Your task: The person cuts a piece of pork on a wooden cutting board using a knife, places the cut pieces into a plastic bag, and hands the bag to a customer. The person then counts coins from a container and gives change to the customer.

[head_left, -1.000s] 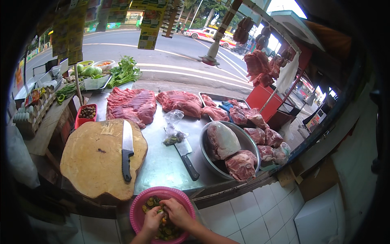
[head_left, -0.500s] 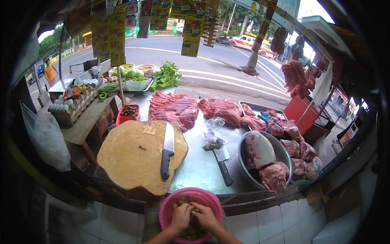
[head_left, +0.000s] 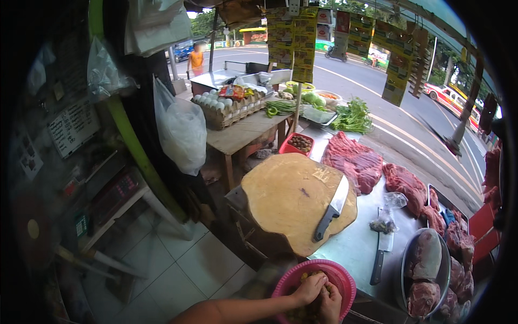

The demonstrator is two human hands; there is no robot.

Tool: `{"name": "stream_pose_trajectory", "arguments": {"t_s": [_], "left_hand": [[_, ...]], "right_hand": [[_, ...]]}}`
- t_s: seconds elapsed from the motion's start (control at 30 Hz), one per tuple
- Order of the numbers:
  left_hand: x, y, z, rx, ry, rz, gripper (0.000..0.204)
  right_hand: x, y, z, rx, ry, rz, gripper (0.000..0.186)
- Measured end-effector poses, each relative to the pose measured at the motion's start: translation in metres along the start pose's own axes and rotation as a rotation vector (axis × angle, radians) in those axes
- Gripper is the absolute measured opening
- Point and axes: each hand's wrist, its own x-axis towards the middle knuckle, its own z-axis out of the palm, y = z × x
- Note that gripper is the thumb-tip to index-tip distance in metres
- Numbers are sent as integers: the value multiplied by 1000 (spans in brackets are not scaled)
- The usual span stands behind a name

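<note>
The pink basin (head_left: pixel 349 284) is of plastic, slightly glossy. The chopping block (head_left: pixel 286 202) is of wood, matt, with some rough marks. The table (head_left: pixel 348 245) is of smooth, shiny metal. The knife (head_left: pixel 333 207) has a metal blade. The hanging bag (head_left: pixel 182 137) is of thin, wrinkled plastic.

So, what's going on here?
Someone's left hand and right hand are close together over a pink basin holding small yellowish-green pieces; what is between the fingers is hard to make out. Beyond the basin, a knife lies on a wooden chopping block, and a cleaver lies on the metal table. Slabs of raw meat lie farther back.
</note>
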Motion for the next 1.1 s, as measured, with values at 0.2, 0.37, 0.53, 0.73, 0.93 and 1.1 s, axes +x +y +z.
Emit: {"name": "stream_pose_trajectory", "arguments": {"t_s": [0.2, 0.37, 0.53, 0.73, 0.93, 1.1], "left_hand": [[-5, 23, -8, -58, -243, -127, 30], [-4, 23, -20, 163, -273, 14, 46], [-9, 16, -19, -22, -328, -194, 46], [-4, 2, -23, 263, -273, -197, 27], [-6, 0, -23, 599, -287, 85, 8], [-4, 12, -21, 705, -234, 160, 25]], "right_hand": [[-1, -3, -15, 93, 86, 138, 15], [5, -10, -21, -310, 71, -104, 9], [8, -11, -14, -365, 92, -88, 8], [3, -23, -10, -595, 138, -98, 14], [4, -34, -11, -746, 107, -317, 18], [6, -22, -18, -1000, 126, -357, 29]]}}
